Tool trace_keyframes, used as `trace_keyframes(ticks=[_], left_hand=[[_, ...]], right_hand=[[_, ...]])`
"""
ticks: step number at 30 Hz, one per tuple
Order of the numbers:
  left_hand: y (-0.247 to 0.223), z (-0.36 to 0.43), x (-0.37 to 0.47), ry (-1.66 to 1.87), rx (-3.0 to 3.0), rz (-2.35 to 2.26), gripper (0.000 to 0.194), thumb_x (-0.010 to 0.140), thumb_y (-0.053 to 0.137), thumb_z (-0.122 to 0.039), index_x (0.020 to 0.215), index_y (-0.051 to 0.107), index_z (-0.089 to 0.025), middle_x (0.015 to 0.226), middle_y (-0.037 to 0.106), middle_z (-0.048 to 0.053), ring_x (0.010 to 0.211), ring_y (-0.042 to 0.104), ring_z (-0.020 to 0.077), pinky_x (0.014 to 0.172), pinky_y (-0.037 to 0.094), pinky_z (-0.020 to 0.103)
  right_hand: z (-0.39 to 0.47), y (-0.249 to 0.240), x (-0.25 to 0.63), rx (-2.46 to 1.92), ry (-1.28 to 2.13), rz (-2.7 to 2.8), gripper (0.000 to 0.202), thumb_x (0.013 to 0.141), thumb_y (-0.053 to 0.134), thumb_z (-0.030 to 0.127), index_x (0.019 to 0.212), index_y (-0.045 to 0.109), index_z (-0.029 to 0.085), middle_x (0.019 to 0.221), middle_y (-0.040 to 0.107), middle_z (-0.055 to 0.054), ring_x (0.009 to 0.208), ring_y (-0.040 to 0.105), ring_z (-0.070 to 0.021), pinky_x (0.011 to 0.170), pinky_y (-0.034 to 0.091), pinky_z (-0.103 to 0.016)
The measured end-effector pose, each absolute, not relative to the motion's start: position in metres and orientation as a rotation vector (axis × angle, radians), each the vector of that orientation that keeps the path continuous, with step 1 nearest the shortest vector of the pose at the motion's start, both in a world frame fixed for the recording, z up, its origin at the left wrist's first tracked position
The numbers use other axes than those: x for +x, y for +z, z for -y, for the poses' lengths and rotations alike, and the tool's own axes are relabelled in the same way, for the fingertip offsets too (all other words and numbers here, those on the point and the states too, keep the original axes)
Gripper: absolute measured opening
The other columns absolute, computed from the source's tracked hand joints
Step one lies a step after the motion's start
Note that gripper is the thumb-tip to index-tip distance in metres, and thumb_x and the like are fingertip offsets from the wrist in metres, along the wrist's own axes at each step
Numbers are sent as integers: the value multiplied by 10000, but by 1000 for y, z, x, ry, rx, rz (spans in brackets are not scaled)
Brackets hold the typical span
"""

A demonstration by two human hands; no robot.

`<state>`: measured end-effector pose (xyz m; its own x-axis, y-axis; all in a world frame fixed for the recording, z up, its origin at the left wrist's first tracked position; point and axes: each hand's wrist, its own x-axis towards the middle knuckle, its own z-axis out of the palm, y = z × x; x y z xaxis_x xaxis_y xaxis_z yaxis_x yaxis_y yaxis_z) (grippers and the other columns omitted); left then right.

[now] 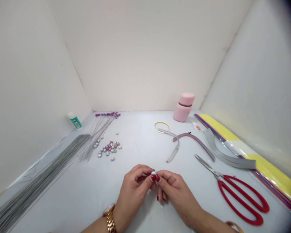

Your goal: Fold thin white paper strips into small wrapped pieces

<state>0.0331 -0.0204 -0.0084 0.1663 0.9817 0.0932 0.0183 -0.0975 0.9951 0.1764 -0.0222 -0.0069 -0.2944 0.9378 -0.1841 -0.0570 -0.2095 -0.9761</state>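
Observation:
My left hand (135, 186) and my right hand (175, 188) meet low in the middle of the head view, above the white table. Between their thumbs and fingertips they pinch one small whitish folded paper piece (154, 172). The fingers hide most of it. Left of the hands lies a loose pile of small folded stars (111, 147), silver, pink and purple. Beyond the hands, to the right, are a curved pale paper strip (176, 150) and a curved mauve strip (199, 140).
Red-handled scissors (242, 197) lie at the right, near grey strips (229, 159) and yellow packets (264, 163). A pink bottle (183, 107) and a tape ring (162, 123) stand farther back. Grey wires (46, 174), purple-tipped stems (104, 126) and a glue stick (75, 122) are at the left.

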Motion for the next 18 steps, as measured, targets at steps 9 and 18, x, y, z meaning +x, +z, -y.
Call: trace_keyframes(ticks=[9, 18], left_hand=[[-8, 18, 35, 1058, 1201, -1131, 148, 797, 530, -256, 770, 598, -128, 575, 572, 5, 587, 544, 129, 594, 442, 245], [-8, 21, 32, 1100, 1624, -1330, 128, 788, 516, -178, 766, 642, -172, 704, 655, 24, 661, 594, 147, 635, 464, 246]], right_hand=[[22, -10, 175, -1223, 1617, 1279, 322, 768, 558, 420, 663, 582, 117, 450, 539, 27, 379, 435, -54, 405, 292, -173], [24, -12, 177, -1222, 1556, 1363, 315, 800, 515, 404, 663, 575, 127, 479, 539, 19, 417, 451, -72, 448, 345, -195]])
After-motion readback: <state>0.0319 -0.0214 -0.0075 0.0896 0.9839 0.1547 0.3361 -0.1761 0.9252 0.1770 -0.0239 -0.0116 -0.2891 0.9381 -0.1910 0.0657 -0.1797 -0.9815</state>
